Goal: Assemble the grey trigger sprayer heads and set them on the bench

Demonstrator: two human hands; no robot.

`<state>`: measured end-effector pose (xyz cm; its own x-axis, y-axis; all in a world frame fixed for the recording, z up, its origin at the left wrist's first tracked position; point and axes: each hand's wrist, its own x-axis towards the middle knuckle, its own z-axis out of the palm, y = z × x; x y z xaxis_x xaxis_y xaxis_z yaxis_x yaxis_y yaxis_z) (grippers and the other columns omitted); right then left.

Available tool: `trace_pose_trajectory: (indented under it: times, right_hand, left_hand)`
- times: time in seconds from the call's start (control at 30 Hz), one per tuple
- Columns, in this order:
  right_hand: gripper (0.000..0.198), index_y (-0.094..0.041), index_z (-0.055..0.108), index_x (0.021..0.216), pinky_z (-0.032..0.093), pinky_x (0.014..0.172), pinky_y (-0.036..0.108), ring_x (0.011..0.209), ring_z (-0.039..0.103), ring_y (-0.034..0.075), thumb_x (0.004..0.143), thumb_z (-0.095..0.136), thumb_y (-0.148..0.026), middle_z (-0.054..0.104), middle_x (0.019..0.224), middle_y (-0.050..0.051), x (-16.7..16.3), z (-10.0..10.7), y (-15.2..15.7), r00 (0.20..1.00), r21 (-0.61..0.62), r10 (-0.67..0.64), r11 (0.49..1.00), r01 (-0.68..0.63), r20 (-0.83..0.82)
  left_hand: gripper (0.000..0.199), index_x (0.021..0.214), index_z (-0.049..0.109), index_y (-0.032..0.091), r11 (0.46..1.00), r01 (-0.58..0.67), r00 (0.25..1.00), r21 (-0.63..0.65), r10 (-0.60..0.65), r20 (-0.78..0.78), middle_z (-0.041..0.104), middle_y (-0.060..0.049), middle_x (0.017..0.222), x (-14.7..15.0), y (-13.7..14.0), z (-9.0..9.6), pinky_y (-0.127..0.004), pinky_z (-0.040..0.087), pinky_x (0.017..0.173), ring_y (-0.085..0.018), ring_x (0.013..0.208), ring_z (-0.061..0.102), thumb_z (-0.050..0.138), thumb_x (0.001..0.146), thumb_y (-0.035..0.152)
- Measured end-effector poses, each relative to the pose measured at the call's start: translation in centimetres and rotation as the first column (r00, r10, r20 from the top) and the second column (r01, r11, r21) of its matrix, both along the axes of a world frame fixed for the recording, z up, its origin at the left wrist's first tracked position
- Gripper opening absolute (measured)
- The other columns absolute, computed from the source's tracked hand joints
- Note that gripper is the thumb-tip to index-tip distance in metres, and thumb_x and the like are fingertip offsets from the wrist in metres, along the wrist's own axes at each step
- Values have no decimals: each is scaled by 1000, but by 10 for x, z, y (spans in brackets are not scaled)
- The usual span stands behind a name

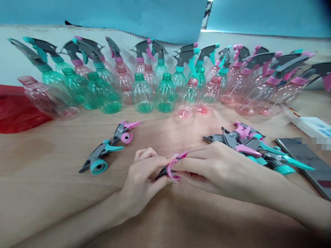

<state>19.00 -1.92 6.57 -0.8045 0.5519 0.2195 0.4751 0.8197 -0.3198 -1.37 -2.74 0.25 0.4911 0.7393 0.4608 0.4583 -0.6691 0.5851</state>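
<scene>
Both my hands meet on a grey and pink trigger spray head (171, 171) above the table. My left hand (141, 177) is closed around its grey body. The fingertips of my right hand (207, 167) press at the pink collar, and whatever may be between them is hidden. Two loose spray heads lie to the left: one with a teal collar (99, 166) and one with a pink collar (126, 137). By my right wrist, a heap of grey, pink and teal spray heads (248, 143) rests on the table, partly covered by my arm.
Green bottles without heads (165, 94) and pink ones (187, 100) stand in rows at the back. Behind and beside them are bottles fitted with spray heads (258, 82). A red bag (23, 110) lies at far left, a phone (307, 163) at right beside a white box (314, 127).
</scene>
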Motion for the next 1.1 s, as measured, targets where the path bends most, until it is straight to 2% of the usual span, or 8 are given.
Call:
trace_pose_trajectory:
  times: [0.17,0.3,0.43,0.57,0.67,0.83,0.97,1.1]
  right_hand:
    - [18,-17,65,85,35,57,25,63,56,12,88,48,-19,66,75,2,0,-2,0,997,-37,-80,996,80,20]
    - [19,-18,60,74,26,49,25,51,45,10,88,49,-22,57,60,-1,-1,1,-4,984,-4,-155,988,156,85]
    - [20,-16,57,72,18,45,27,45,35,9,88,46,-20,48,53,-4,-3,5,-7,979,6,-159,987,159,131]
    - [14,-15,60,81,19,47,26,48,39,9,88,49,-21,51,57,-4,-3,6,-6,981,-61,-132,988,142,139]
    - [10,-16,58,80,20,48,25,50,41,9,86,50,-19,52,60,-4,-1,5,-6,984,-77,-119,988,130,135]
    - [7,-17,55,86,24,52,25,57,48,10,88,49,-19,58,70,-4,1,5,-4,988,-152,-53,985,76,148]
    - [10,-19,56,91,26,52,25,57,50,11,90,47,-23,61,71,-3,1,6,-2,980,-125,-43,990,68,196]
    - [13,-19,59,93,29,55,26,66,57,14,89,47,-16,65,78,0,2,6,-6,974,-38,-82,995,92,211]
  left_hand:
    - [19,103,59,25,999,-21,999,-26,22,30,59,3,76,0,0,0,-31,35,74,-16,74,49,61,84,26]
    - [20,105,59,25,999,-25,999,-39,26,28,58,4,75,0,-1,0,-30,35,74,-15,74,49,61,85,28]
    - [19,102,59,23,1000,-1,1000,-9,1,29,63,3,78,2,0,1,-30,35,72,-15,75,49,59,85,33]
    - [18,101,58,22,999,38,999,-7,-38,1,66,2,83,1,1,-1,-32,35,74,-16,76,49,57,87,33]
    - [17,100,59,22,998,53,999,-23,-53,9,66,1,85,0,1,-1,-32,37,75,-17,80,50,58,86,32]
    - [11,91,62,21,990,101,994,-97,-96,57,64,-1,81,1,3,3,-30,42,73,-18,82,51,59,85,30]
    - [7,85,64,20,975,143,988,-169,-129,88,63,-2,83,2,4,4,-29,45,71,-18,84,51,61,84,26]
    - [10,92,65,23,971,101,991,-217,-78,110,61,-1,86,2,4,2,-26,45,70,-17,86,53,64,82,21]
